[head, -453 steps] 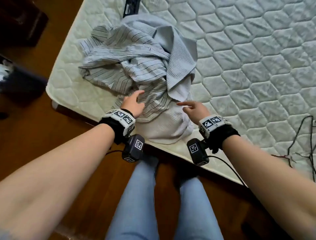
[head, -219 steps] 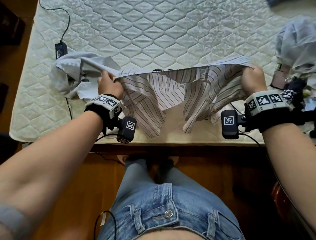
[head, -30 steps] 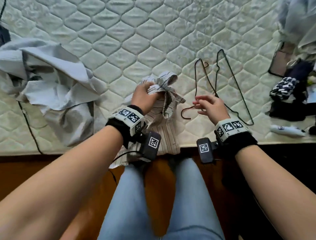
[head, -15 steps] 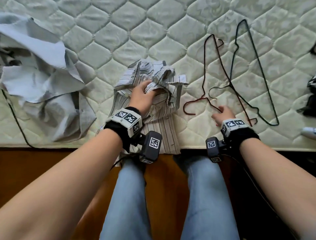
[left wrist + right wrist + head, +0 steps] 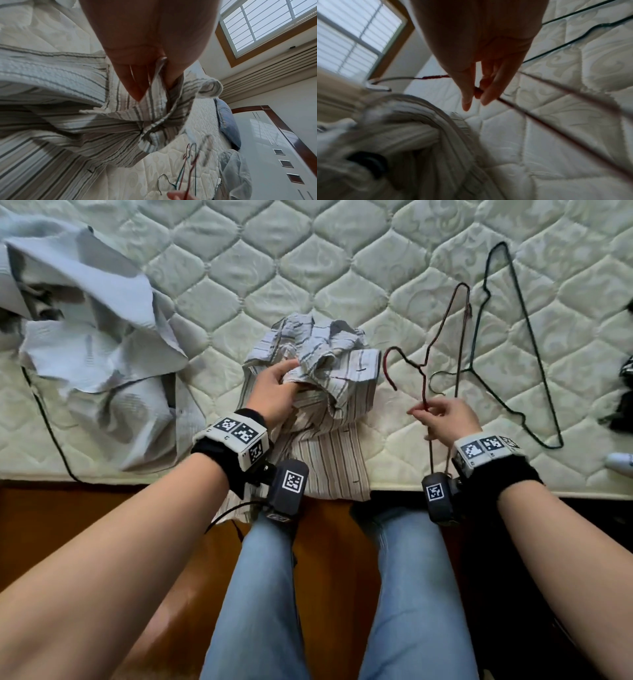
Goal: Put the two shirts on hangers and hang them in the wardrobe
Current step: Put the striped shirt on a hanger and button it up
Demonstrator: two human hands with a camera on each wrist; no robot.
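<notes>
Mattress (image 5: pixel 342 261): left hand (image 5: pixel 274 395) grips striped shirt (image 5: pixel 329 419), right hand (image 5: pixel 445 419) apparently pinches red hanger (image 5: pixel 424 378).

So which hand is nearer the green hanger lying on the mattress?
Right. The right hand pinches the red hanger right beside the green hanger, almost at its hook. The left hand grips the striped shirt, farther off.
</notes>
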